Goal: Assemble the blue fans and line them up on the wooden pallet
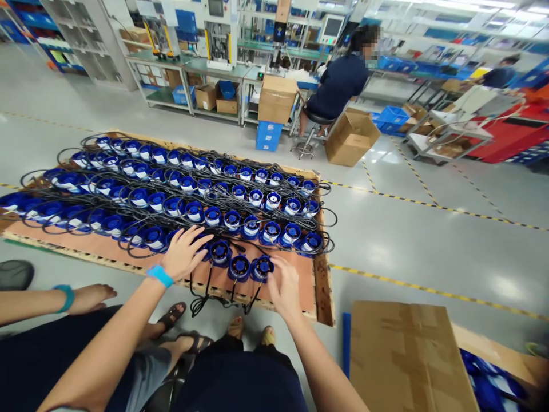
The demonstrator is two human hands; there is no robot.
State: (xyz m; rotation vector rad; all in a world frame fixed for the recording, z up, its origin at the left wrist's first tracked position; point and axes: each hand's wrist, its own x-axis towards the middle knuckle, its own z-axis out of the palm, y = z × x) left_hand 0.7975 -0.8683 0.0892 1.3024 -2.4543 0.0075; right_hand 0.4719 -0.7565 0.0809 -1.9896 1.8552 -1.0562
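On a wooden pallet, rows of blue round-bodied units point(232, 220) stand with black cables; their exact kind I cannot tell. In the front row, three units sit upright with cords trailing over the front edge: a left one point(220, 252), a middle one point(239, 267) and a right one point(262, 267). My left hand point(185, 252), wearing a light blue wristband point(160, 276), is open with fingers spread just left of the left unit. My right hand point(285, 285) is at the right unit's right side, fingers loosely bent and apart; whether they touch it is unclear.
Black cable coils point(199, 303) hang at the pallet's front point(323, 286). A co-worker's hand point(92, 298) is at the left, feet close by. A cardboard box point(398, 355) stands at the right. Another person point(343, 86) sits on a stool beyond, near benches and boxes.
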